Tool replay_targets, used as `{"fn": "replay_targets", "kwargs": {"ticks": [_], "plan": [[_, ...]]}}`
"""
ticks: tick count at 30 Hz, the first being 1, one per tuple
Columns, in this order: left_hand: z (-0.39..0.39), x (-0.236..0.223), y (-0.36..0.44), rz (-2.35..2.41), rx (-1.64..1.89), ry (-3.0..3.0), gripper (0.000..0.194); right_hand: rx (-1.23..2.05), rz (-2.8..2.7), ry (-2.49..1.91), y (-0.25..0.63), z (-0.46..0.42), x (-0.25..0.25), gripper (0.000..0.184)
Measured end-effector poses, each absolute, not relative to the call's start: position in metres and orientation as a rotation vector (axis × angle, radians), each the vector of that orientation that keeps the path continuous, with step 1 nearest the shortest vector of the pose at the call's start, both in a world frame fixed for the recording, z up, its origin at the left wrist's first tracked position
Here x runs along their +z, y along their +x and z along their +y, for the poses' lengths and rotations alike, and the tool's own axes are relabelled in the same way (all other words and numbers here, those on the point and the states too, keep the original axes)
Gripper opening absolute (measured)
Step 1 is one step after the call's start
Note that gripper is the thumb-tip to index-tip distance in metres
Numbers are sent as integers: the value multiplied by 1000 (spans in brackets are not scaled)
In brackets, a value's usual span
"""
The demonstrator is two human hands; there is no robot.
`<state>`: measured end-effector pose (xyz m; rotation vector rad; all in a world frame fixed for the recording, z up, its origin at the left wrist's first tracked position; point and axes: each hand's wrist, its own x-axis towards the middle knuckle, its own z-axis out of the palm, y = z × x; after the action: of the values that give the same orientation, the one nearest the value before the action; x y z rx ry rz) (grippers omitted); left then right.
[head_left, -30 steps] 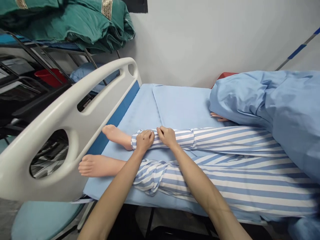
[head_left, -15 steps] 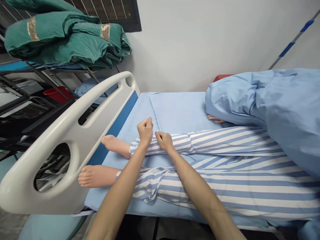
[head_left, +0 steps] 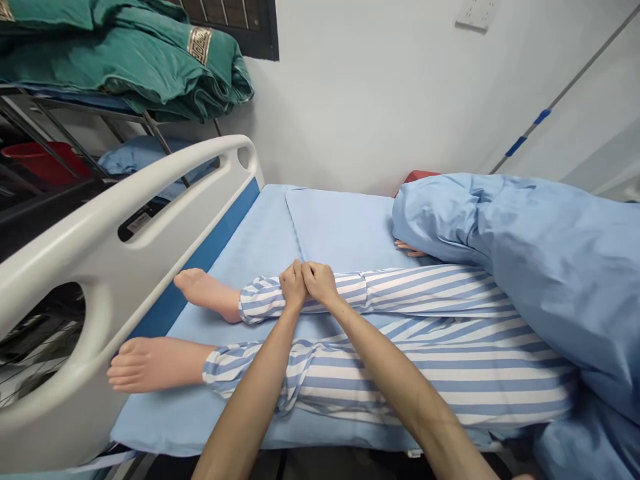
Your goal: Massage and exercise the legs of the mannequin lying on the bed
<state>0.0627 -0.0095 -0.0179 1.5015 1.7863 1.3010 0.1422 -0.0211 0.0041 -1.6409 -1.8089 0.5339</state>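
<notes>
Since the earlier frame, the left hand [head_left: 293, 285] has been lowered onto the far trouser leg [head_left: 425, 290] and is now pressed against the right hand [head_left: 320, 281], the two touching at the fingers. Both hands are narrowly closed, with the fingers curled down on the striped cloth; whether it is gripped or only touched cannot be told. That leg of a manikin lies directly beneath both hands, and its cuff is seen just left of them.

Below the forearms, the near trouser leg [head_left: 380, 380] is laid alongside, its cloth rumpled toward the cuff. Bare feet are exposed beyond both cuffs: the far foot [head_left: 205, 293] and the near foot [head_left: 155, 365], whose toes are close to the white bed rail [head_left: 125, 220]. Both legs are supported by a blue sheet [head_left: 165, 420].

Farther up the bed, the upper body is covered by a blue blanket [head_left: 540, 267], with a manikin hand [head_left: 410, 249] showing at its edge. Beyond the rail, a metal rack [head_left: 90, 113] is loaded with green drapes [head_left: 150, 60] on top. A red basin [head_left: 40, 160] is held lower down, its contents hidden, and a blue cloth [head_left: 140, 157] is seen beside it. A white wall [head_left: 375, 100] is seen behind.
</notes>
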Motion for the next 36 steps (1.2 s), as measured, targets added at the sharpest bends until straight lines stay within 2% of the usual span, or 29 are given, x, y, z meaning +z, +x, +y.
{"fn": "replay_targets", "kwargs": {"ticks": [6, 16, 19, 24, 30, 36], "plan": [[-10, -17, 65, 1795, 1269, 1538, 39, 357, -1944, -1573, 153, -19, 55, 47], [-11, -23, 67, 1775, 1249, 1609, 44, 409, -1808, -1729, 174, -15, -16, 42], [-5, -5, 75, 1714, 1250, 1451, 43, 513, -1675, -1635, 176, -12, -14, 45], [3, 15, 108, 1561, 1521, 1295, 44, 687, -1430, -1407, 182, -7, -15, 46], [-1, -11, 119, 1750, 1303, 1451, 45, 756, -1316, -1366, 183, -3, -14, 43], [-2, -14, 118, 1767, 1219, 1555, 43, 623, -1518, -1463, 203, 1, 11, 40]]}}
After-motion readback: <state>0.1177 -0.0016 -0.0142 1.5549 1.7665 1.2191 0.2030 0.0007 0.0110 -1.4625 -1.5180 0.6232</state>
